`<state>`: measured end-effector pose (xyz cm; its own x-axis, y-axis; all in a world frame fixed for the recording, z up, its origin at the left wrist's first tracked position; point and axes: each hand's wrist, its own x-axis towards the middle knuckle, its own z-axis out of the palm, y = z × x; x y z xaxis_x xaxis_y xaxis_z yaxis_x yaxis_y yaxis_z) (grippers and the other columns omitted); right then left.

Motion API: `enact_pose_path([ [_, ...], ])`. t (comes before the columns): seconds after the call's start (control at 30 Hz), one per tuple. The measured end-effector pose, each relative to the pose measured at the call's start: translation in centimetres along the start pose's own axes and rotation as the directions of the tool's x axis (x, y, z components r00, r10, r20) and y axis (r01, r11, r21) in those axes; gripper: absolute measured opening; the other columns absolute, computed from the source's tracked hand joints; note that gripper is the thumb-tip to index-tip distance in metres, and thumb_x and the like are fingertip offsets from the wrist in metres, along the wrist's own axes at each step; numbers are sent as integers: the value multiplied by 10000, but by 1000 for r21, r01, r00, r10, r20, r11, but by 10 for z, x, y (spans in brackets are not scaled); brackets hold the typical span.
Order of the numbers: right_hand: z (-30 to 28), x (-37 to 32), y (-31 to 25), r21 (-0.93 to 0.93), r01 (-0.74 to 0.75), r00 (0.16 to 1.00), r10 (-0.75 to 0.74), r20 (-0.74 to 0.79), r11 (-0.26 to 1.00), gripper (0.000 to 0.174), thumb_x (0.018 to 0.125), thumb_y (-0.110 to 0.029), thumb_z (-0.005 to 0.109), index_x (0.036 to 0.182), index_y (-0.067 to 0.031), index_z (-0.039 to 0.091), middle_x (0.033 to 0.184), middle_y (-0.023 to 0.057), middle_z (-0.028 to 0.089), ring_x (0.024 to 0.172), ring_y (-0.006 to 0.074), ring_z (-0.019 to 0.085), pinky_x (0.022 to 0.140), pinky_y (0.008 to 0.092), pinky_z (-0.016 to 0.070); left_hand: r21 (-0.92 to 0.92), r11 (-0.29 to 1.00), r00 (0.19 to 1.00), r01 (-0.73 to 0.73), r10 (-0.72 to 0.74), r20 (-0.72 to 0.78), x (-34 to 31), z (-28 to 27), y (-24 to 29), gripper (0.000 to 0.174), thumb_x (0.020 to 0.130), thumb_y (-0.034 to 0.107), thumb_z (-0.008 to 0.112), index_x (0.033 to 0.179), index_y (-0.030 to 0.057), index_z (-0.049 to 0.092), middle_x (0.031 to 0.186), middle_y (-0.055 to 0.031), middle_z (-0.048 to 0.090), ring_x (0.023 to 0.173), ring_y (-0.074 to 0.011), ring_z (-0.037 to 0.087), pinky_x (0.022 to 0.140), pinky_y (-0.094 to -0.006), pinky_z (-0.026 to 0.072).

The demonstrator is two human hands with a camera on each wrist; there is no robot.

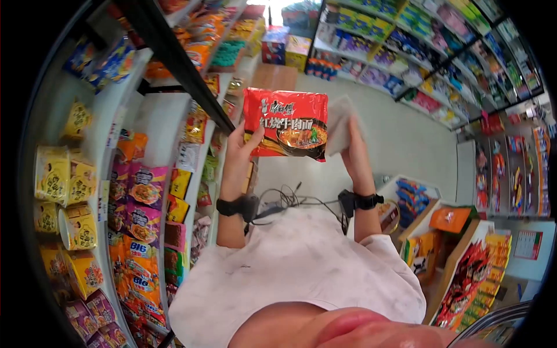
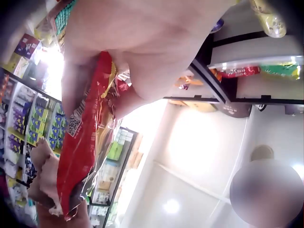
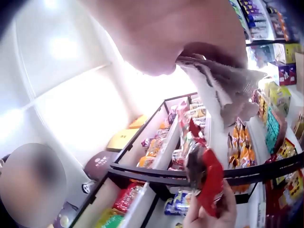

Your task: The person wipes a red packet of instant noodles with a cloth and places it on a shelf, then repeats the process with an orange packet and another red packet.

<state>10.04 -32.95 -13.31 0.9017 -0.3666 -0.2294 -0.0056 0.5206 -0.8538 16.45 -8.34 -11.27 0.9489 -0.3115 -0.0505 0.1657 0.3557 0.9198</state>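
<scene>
A red packet of instant noodles (image 1: 287, 124) is held up in front of the chest, its printed front facing the head camera. The left hand (image 1: 237, 153) pinches its left edge, thumb on the front. In the left wrist view the packet (image 2: 83, 147) appears edge-on between the fingers of the left hand (image 2: 137, 52). The right hand (image 1: 357, 153) grips a crumpled greyish-white cloth (image 1: 342, 124) just right of the packet. The right wrist view shows the cloth (image 3: 223, 90) bunched in the curled right hand (image 3: 175, 28), with the packet (image 3: 209, 175) beyond it.
Shelves of noodle packets (image 1: 142, 197) and yellow tubs (image 1: 78, 226) stand at the left. More stocked shelves (image 1: 400, 52) line the back right. A wooden display bin (image 1: 447, 272) stands at the lower right. Black cables (image 1: 290, 200) hang between the wrist straps. Pale floor (image 1: 400, 142) shows behind.
</scene>
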Motion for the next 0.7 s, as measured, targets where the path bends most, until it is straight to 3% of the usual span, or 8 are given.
enact_pose_path([
  [0.07,-7,-16,-7,88,-9,998,3,69,996,549,1033,-440,501,1410,-41,492,1366,43,567,1226,156,552,1042,344,432,110,994,996,20,-30,86,-5,20,-11,347,976,143,637,1267,-33,572,1144,-43,669,989,-85,622,870,-245,494],
  [0.1,-24,-18,-3,141,3,996,-16,90,990,499,1015,-337,580,1410,-45,494,1364,46,570,1231,157,552,1037,338,441,111,992,990,64,-77,114,-9,27,-16,391,973,135,637,1312,-39,547,1184,-56,659,1027,-96,621,900,-252,489],
  [0.3,-72,-38,-17,91,167,986,-165,-25,982,534,908,-89,719,1394,-43,501,1287,83,614,1170,167,589,989,316,470,167,984,979,68,-99,181,-32,63,-42,427,963,100,641,1349,-40,525,1241,-68,641,1085,-112,613,943,-262,478],
  [0.4,-90,-56,-23,66,255,967,-253,-36,965,486,917,-120,712,1361,-35,533,1286,86,618,1155,167,602,967,311,484,141,985,972,100,-127,197,-48,80,-53,411,967,95,634,1341,-36,529,1234,-66,643,1092,-110,608,955,-265,470],
  [0.5,-118,-71,-27,86,55,998,-52,-34,995,466,939,-147,689,1357,-21,525,1304,98,611,1134,168,614,956,291,484,160,983,978,94,-121,169,-68,101,-62,412,972,100,626,1349,-31,521,1232,-63,643,1099,-105,601,963,-264,463],
  [0.57,-124,-83,-26,72,28,999,-30,33,997,449,956,-181,674,1344,-9,528,1287,104,620,1124,172,625,954,295,496,167,983,991,82,-98,91,-79,110,-80,426,978,109,619,1369,-15,504,1242,-53,635,1096,-100,597,959,-257,458],
  [0.6,-127,-92,-25,57,0,998,-4,66,998,443,964,-198,666,1338,-3,529,1278,107,624,1119,174,630,953,297,503,189,979,980,73,-105,168,-84,119,-75,430,982,110,613,1377,-10,495,1245,-43,628,1097,-100,595,954,-254,458],
  [0.7,-132,-106,-29,210,-125,988,104,110,970,452,980,-242,648,1332,12,523,1272,112,624,1096,191,652,907,324,559,92,983,966,160,-175,193,-95,135,-79,456,967,125,645,1367,-28,488,1242,-53,619,1119,-113,586,954,-254,458],
])
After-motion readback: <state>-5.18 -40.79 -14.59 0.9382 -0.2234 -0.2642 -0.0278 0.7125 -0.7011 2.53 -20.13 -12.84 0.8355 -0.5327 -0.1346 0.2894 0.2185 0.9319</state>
